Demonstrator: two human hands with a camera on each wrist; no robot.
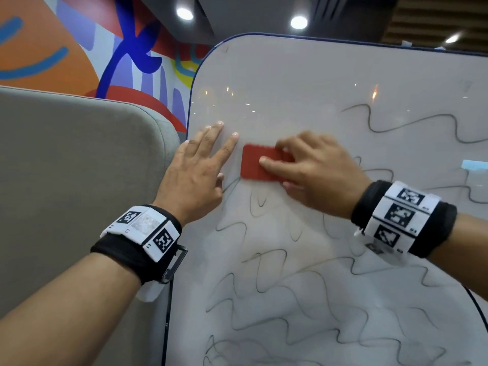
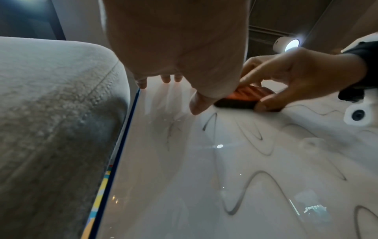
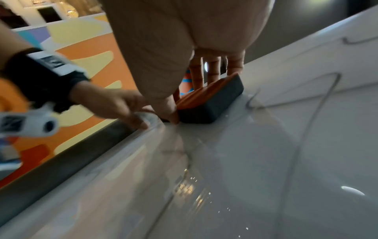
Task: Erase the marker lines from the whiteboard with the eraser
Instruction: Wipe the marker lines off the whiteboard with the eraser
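A red eraser [image 1: 254, 162] with a dark felt base [image 3: 206, 111] lies flat against the whiteboard [image 1: 303, 83] near its upper left. My right hand [image 1: 311, 170] grips it, fingers over its ribbed red top [image 2: 247, 92] and thumb on its lower edge. My left hand [image 1: 200, 165] rests flat on the board just left of the eraser, fingers straight and spread. Wavy black marker lines [image 1: 290, 294] cover the lower and right parts of the board; the area above the eraser looks wiped.
A grey padded partition [image 1: 79, 180] stands right against the board's left edge [image 2: 122, 132]. A colourful mural wall [image 1: 79, 43] is behind it. Ceiling lights [image 1: 298, 22] shine above the board's top edge.
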